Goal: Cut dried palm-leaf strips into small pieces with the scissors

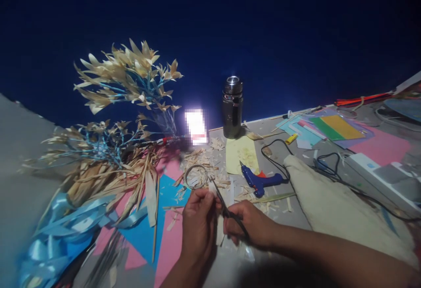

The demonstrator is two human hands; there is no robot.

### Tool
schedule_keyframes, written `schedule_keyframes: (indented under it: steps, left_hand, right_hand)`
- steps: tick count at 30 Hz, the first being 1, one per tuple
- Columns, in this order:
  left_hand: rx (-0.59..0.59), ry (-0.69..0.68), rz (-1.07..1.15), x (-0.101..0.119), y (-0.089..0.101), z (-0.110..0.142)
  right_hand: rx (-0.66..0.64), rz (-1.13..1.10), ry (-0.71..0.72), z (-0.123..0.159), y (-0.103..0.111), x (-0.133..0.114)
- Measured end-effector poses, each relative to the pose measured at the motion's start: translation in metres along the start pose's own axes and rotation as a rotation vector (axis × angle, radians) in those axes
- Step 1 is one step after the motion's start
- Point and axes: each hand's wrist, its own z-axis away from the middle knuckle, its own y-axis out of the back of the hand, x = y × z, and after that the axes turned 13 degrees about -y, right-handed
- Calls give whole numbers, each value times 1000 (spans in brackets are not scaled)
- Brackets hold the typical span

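Observation:
My right hand (245, 222) grips a pair of dark scissors (224, 204), with the blades pointing up and left. Between the fingers of my left hand (199, 217) is a small pale strip (212, 187), pinched close beside the scissor blades. Whether the blades touch the strip I cannot tell. Just beyond my left hand lies a roll of tape (196, 177) on its side. Pale husk scraps (217, 144) are scattered around it. A blue glue gun (261, 180) rests to the right, past my right hand.
At the left stand dried flowers on blue stems (131, 73), above dry husks (101, 178) and light blue ribbon (62, 235). A dark flask (233, 108) stands at the back beside a bright light (196, 125). Rightward are a cream cloth (325, 200), a power strip (378, 178) and coloured sheets (338, 127).

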Motion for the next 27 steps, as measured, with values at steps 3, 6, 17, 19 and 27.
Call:
schedule_keyframes:
  steps: [3,6,17,19,27]
  left_hand:
    - [15,-3,6,0,0,0]
    - [23,15,22,0,0,1]
    - [27,37,53,2,-1,0]
    - [30,39,54,2,-1,0]
    - [55,41,59,3,-2,-1]
  right_hand:
    - [12,12,-5,-1,0,2]
    - [9,1,-12,-1,0,2]
    - [21,7,-25,1,0,-4]
    - [29,16,-26,0,0,-3]
    - [25,-10,-17,1,0,-1]
